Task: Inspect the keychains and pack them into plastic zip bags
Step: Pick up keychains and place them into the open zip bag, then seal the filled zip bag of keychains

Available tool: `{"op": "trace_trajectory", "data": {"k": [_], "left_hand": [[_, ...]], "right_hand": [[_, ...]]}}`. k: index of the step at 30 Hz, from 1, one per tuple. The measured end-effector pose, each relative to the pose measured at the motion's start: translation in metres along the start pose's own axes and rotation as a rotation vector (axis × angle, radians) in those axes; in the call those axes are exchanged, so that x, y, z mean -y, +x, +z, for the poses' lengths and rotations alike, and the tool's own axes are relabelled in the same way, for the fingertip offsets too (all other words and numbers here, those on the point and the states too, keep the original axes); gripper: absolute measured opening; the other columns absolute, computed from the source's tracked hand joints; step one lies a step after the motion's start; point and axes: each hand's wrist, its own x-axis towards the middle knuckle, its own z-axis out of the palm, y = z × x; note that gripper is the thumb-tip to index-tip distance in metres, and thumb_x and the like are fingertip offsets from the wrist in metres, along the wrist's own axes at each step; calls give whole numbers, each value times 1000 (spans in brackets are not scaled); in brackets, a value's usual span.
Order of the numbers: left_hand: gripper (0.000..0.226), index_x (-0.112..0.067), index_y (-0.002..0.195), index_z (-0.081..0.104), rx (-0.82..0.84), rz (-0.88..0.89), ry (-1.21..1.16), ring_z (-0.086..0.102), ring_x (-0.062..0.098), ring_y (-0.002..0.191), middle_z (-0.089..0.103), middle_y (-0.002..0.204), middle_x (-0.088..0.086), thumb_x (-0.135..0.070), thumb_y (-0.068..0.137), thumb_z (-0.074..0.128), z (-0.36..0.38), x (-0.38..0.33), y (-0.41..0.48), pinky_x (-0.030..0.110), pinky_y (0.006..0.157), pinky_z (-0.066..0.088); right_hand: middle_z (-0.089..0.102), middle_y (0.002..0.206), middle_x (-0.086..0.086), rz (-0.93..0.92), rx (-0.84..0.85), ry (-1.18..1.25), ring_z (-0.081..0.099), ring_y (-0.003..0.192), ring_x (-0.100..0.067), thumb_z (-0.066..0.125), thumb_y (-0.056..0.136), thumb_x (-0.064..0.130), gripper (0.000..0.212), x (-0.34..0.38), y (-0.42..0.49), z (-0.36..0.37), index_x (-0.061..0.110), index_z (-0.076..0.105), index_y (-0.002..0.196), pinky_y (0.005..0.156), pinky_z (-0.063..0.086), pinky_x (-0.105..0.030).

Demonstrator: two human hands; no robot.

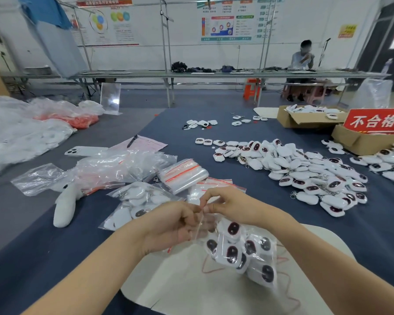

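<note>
Pinching hands: left hand (168, 225) and right hand (228, 205) nip the zip bag (251, 237) at its top.
Contents: white keychains (233, 253).

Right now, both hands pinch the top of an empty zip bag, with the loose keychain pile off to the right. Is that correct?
Not quite. In the head view the zip bag is full of white keychains with dark faces, not empty. The left hand and right hand do pinch its top, and the loose keychain pile lies to the right.
</note>
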Motion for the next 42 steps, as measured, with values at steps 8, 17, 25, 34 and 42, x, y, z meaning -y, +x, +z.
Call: {"op": "trace_trajectory", "data": {"k": [8,17,25,34,42], "left_hand": [[13,-24,104,70,-416,231,885,65,5,76,75,88,-6,-30,97,61,-20,20,-29,24,77,52],[21,-9,90,64,-316,133,839,64,11,65,70,79,1,-26,101,59,-14,26,-31,24,64,53],[22,-31,80,63,-575,600,1279,57,-8,64,67,76,-13,-26,101,58,31,-59,-53,7,54,40],[13,-33,95,71,-567,775,1114,61,-3,75,71,86,-17,-22,96,65,50,-68,-55,12,69,46],[17,-26,112,66,-500,572,1027,67,12,84,69,92,-1,-19,96,66,38,-44,-39,26,81,52]], "right_hand": [[59,100,22,282,35,-186,62,101,-8,51,101,46,32,-15,2,2,36,56,131,90,51,-26],[67,77,19,343,-58,42,58,64,5,67,95,34,18,-14,0,-9,20,78,101,60,44,-8],[76,98,-6,24,-451,625,72,92,-18,60,98,13,13,30,-36,-48,8,70,105,86,58,-27],[78,98,-6,-39,-666,643,73,90,-14,59,101,18,14,52,-53,-50,12,71,101,74,57,-20],[73,89,-15,96,-692,601,63,82,-19,63,99,27,24,28,-65,-22,6,74,96,89,57,-40]]}}
